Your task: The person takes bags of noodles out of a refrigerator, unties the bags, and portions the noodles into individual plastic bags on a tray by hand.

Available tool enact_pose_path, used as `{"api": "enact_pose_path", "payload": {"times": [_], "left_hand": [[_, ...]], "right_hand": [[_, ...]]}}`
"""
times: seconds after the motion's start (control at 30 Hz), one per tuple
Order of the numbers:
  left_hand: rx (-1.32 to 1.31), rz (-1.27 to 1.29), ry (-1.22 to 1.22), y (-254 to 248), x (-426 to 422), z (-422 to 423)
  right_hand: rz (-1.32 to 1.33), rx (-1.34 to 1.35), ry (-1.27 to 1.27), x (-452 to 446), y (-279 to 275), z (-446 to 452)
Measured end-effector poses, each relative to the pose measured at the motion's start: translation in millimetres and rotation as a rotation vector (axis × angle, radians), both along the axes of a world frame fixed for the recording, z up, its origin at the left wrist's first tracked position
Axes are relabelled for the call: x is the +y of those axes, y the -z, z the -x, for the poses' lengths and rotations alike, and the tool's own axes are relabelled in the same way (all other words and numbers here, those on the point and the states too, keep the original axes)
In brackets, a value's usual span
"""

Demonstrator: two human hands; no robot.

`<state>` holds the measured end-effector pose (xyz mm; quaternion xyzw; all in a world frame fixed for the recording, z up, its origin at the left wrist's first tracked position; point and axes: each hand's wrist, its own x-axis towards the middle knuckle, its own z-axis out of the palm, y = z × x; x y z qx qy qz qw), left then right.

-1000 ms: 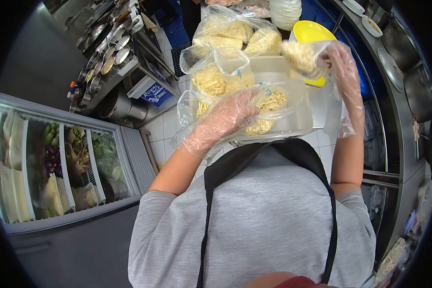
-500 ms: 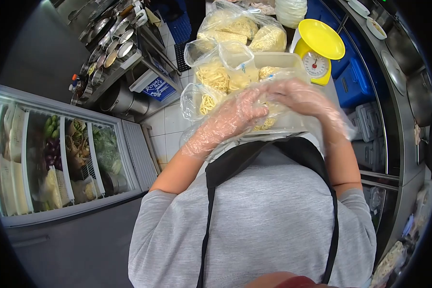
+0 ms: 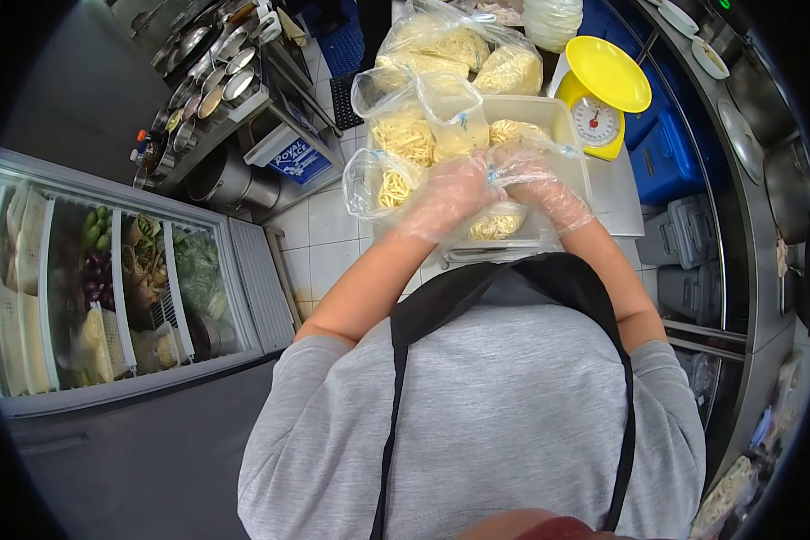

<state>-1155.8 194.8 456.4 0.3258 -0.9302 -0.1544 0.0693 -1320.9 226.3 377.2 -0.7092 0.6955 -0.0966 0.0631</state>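
My left hand [image 3: 452, 193] and my right hand [image 3: 538, 184], both in clear plastic gloves, meet over the front of a pale plastic tub [image 3: 578, 171]. Their fingers are closed on the clear plastic of a bag, whose edges are hard to tell from the gloves. Noodle portions [image 3: 497, 225] lie just below my hands, and another noodle bundle [image 3: 513, 131] is behind them in the tub. To the left, open clear bags hold noodles [image 3: 403, 139]. A yellow scale [image 3: 596, 121] with an empty yellow pan [image 3: 608, 72] stands right of the tub.
Large bags of noodles [image 3: 508, 70] lie behind the tub, beside stacked clear containers [image 3: 552, 22]. A glass-topped fridge with vegetables [image 3: 198, 270] is at left, below a rack of pans [image 3: 211, 101]. Blue bins [image 3: 664, 162] sit at right.
My right hand has come from above the scale, where it held a noodle bundle, to beside my left hand. The noodle bundle has left the scale area, and the scale's dial shows.
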Motion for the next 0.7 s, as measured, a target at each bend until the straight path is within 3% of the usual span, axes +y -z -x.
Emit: {"api": "enact_pose_path", "payload": {"times": [0.1, 0.17, 0.23, 0.27, 0.3, 0.33, 0.4, 0.47, 0.53, 0.57, 0.6, 0.63, 0.7], "left_hand": [[-0.212, 0.131, 0.214, 32, -17, 4], [-0.115, 0.191, 0.207, 44, -24, 6], [-0.021, 0.25, 0.204, 67, -38, 9], [0.193, -0.15, 0.062, 85, -52, 12], [0.403, -0.55, -0.085, 94, -60, 14], [0.401, -0.55, -0.086, 73, -49, 14], [1.233, -1.664, -0.45, 36, -24, 20], [1.305, -1.709, -0.415, 73, -32, 23], [1.378, -1.755, -0.379, 83, -37, 22], [1.161, -1.657, -0.262, 79, -41, 16], [0.947, -1.548, -0.152, 73, -42, 10], [0.945, -1.548, -0.149, 57, -37, 7], [0.393, -0.857, -0.035, 21, -20, -1]], "right_hand": [[-0.113, 0.025, 0.025, -2, 8, 4], [-0.143, 0.038, 0.003, 1, 11, 7], [0.077, -0.1, -0.036, 10, 11, 3], [0.078, -0.103, -0.034, 10, 12, 3], [0.105, -0.315, 0.022, 7, 13, 3], [0.128, -0.528, 0.077, 5, 15, 3], [0.153, -0.496, 0.061, 0, 15, 4], [0.18, -0.461, 0.048, -1, 13, 9], [0.032, -0.386, 0.09, 3, -10, 17], [0.033, -0.385, 0.091, 9, -24, 19], [-0.024, -0.606, 0.128, 20, -48, 16], [-0.079, -0.827, 0.164, 27, -60, 14], [-0.026, -0.893, 0.17, 32, -57, 14]]}}
